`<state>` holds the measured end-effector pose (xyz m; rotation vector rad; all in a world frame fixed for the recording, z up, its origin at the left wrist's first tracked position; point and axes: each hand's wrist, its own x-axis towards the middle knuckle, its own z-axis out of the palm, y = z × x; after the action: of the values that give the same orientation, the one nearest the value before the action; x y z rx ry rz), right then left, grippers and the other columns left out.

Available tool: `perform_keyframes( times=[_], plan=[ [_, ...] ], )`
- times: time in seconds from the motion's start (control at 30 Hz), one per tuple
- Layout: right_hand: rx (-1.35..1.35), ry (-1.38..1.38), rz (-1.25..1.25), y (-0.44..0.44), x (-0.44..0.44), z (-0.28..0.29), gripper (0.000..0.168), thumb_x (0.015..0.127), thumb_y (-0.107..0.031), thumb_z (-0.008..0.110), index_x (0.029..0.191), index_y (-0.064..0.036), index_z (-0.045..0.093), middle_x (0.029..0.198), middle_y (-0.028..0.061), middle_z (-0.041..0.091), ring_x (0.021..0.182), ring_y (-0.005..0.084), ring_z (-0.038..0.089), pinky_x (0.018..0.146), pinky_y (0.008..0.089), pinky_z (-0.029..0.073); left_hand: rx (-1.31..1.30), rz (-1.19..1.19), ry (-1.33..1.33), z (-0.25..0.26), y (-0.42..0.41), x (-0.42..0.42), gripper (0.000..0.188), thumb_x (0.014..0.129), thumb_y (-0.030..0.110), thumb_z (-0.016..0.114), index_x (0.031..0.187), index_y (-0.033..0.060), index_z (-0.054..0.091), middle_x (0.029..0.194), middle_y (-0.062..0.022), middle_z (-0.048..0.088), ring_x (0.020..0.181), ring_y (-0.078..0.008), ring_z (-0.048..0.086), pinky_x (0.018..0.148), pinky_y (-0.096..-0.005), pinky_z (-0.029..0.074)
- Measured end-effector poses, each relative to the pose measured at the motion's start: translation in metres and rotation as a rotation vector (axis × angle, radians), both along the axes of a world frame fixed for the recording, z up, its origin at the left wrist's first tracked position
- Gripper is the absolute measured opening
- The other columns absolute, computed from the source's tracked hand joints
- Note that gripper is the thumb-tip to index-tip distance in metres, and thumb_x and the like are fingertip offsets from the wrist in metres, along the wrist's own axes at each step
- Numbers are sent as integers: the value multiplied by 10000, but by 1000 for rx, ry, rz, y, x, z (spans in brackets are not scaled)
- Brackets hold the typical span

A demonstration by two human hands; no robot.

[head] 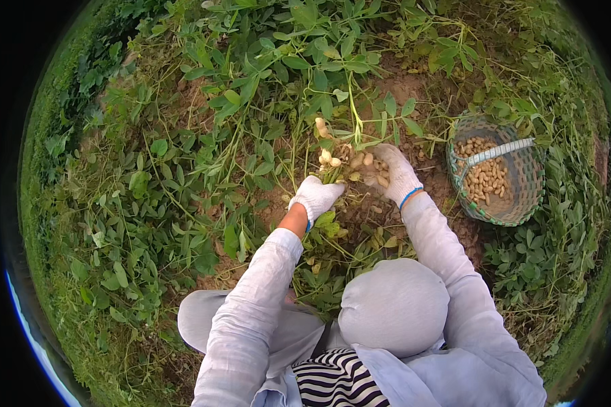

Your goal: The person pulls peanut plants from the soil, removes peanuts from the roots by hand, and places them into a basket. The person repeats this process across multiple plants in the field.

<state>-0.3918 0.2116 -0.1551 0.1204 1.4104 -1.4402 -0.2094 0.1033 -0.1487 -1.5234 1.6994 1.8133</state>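
Observation:
My left hand (318, 197), in a white knit glove with a blue cuff edge, grips the green stems of a peanut plant (331, 175). Pale peanut pods (328, 158) cluster just beyond its fingers, around the roots. My right hand (396, 170), gloved alike, is at the right side of this cluster. Its fingers are curled around several peanut pods (381, 175), partly hidden by the glove. A leafy stem (355, 109) reaches away from the roots between both hands.
To the right stands a woven plastic-strip basket (526, 183) with a pale wrapped handle (501, 151), holding many peanuts (481, 178). Leafy peanut plants (168, 173) surround me, with patches of brown soil (402, 84) showing. My bent knees (394, 308) are close below my hands.

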Motion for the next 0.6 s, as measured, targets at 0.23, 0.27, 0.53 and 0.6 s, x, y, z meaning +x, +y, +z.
perform_keyframes(
  times=[0.23, 0.27, 0.53, 0.6],
  plan=[
    [-225, -461, -157, 23, -8, -2, 319, 945, -165, 630, 1242, -159, 512, 1000, 117, 645, 822, 261, 686, 503, 410, 571, -26, 2, 47, 26, -14, 0, 468, 776, 380, 761, 936, -55, 698, 818, -84, 698, 733, -141, 622, 674, -320, 496],
    [-233, -443, -160, 29, -6, 7, 308, 943, -162, 636, 1227, -158, 514, 991, 122, 648, 806, 263, 688, 493, 412, 566, -31, 20, 90, 18, -14, 3, 459, 775, 377, 761, 934, -50, 701, 811, -82, 696, 737, -139, 620, 678, -315, 494],
    [-199, 593, -596, 155, -95, 91, 246, 953, -222, 656, 1139, -108, 543, 967, 86, 659, 788, 204, 679, 568, 334, 619, 86, -83, 125, 23, -32, 15, 253, 921, 250, 656, 947, 7, 722, 855, -44, 718, 846, -119, 635, 796, -279, 509],
    [3, 851, -693, 196, -146, 91, 277, 951, -219, 658, 1164, -86, 540, 981, 59, 625, 874, 197, 655, 555, 321, 566, 167, -40, 257, 10, -37, 19, 219, 921, 201, 664, 959, -9, 713, 850, -49, 712, 853, -138, 635, 786, -292, 513]
  ],
)
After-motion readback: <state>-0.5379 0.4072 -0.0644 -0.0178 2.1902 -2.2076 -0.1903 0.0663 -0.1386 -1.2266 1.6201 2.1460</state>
